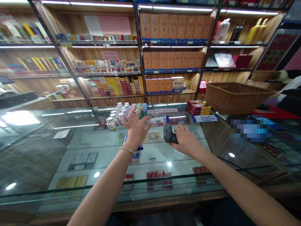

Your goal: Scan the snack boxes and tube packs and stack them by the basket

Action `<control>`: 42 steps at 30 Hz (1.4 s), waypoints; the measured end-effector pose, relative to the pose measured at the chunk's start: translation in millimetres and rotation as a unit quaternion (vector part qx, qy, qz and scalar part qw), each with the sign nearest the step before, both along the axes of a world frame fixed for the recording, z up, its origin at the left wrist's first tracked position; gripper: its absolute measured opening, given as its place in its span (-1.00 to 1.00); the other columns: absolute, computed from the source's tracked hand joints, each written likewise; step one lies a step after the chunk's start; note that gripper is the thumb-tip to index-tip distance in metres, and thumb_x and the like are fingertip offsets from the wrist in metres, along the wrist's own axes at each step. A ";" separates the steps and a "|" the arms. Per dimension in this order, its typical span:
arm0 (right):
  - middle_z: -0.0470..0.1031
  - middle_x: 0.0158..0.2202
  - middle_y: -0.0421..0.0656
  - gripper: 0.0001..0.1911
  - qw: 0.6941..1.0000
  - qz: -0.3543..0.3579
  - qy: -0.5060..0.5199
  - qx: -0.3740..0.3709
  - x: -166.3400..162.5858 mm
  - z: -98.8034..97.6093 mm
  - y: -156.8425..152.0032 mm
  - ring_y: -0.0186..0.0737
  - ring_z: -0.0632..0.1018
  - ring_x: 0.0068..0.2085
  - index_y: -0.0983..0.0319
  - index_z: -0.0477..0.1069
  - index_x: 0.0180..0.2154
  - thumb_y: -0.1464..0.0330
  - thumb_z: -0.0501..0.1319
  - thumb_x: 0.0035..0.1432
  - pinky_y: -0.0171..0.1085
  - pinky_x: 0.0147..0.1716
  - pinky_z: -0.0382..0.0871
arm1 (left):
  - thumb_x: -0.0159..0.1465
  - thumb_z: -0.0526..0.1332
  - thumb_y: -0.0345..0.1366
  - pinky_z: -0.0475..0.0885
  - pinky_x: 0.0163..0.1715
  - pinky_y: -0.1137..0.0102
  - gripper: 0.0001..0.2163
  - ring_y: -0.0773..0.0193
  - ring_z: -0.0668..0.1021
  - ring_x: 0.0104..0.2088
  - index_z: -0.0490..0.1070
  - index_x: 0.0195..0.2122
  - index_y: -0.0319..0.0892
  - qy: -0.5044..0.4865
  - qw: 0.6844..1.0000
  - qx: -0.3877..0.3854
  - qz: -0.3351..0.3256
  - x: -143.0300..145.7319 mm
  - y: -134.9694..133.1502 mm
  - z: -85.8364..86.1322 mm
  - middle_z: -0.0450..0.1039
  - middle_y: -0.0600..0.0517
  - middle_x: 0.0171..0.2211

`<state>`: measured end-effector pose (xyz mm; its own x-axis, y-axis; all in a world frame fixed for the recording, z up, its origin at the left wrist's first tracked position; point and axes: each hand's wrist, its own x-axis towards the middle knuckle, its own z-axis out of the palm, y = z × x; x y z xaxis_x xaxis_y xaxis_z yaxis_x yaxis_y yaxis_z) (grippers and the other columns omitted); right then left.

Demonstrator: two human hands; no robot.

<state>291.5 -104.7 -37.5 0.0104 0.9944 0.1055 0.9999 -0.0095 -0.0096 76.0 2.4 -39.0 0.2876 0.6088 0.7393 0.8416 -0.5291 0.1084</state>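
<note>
My right hand (pixel 187 140) is wrapped round a black handheld barcode scanner (pixel 168 134), its head turned to the left. Just beyond the scanner head is a long, slim white-and-blue snack packet (pixel 158 120) with a barcode on it. The thumb and forefinger of my left hand (pixel 136 128) pinch its left end, while the other fingers are spread. A second blue-and-white packet (pixel 140 147) lies on the glass counter (pixel 105 160), mostly hidden under my left hand and wrist. Small white-lidded bottles (pixel 112 124) stand in a group beyond that hand.
Another blue-and-white packet (pixel 205 118) lies to the right, near stacked red-and-yellow packs (pixel 198 107). A wicker basket (pixel 237 97) stands behind them. Green and pink packs (pixel 142 108) are beside the bottles. A dark cable (pixel 240 168) crosses the right side. Stocked shelves (pixel 141 72) line the wall.
</note>
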 end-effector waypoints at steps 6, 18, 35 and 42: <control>0.40 0.18 0.15 -0.59 1.000 -0.004 0.001 -0.025 -3.7 3.2 4.2 0.12 0.50 0.16 0.34 0.40 0.11 0.27 0.20 0.30 -0.09 -0.03 0.51 | 0.29 0.41 -0.16 -0.16 0.39 -0.39 -0.84 -0.27 0.20 0.45 0.63 -0.10 0.08 0.003 1.000 -0.002 0.000 -0.2 -0.2 0.7 0.30 -0.05 0.43; 0.45 0.18 0.11 -0.53 0.999 -0.028 0.029 0.007 29.6 24.4 25.5 0.14 0.66 0.01 0.28 0.36 0.15 0.20 0.19 0.29 -0.10 -0.11 0.51 | 0.31 0.38 -0.13 -0.22 0.41 -0.34 -0.85 -0.22 0.18 0.46 0.62 -0.11 0.06 -0.011 1.000 0.011 0.024 -9.6 12.7 -4.9 0.28 -0.02 0.44; 0.71 -0.07 -0.06 -0.44 0.945 0.136 0.293 0.053 18.7 12.7 7.5 0.06 0.69 -0.05 0.17 0.50 0.09 0.36 0.38 -0.01 -0.15 -0.11 0.49 | 0.28 0.40 -0.15 -0.21 0.42 -0.32 -0.85 -0.23 0.21 0.45 0.62 -0.13 0.07 -0.023 0.998 -0.006 0.065 -20.8 18.5 -4.3 0.31 0.00 0.43; 0.71 -0.10 -0.02 -0.42 0.952 0.142 0.270 0.020 10.8 11.8 -1.7 0.10 0.69 -0.07 0.20 0.49 0.13 0.32 0.36 0.01 -0.20 -0.19 0.42 | 0.30 0.39 -0.13 -0.21 0.41 -0.33 -0.86 -0.22 0.23 0.45 0.62 -0.14 0.06 -0.018 0.997 -0.001 0.070 -20.2 18.7 -5.8 0.33 -0.01 0.42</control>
<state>302.3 -106.4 -25.7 -0.1957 0.9602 0.1994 0.8115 0.2727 -0.5169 55.8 21.0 -44.8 0.1719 0.6431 0.7462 0.9030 -0.4056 0.1416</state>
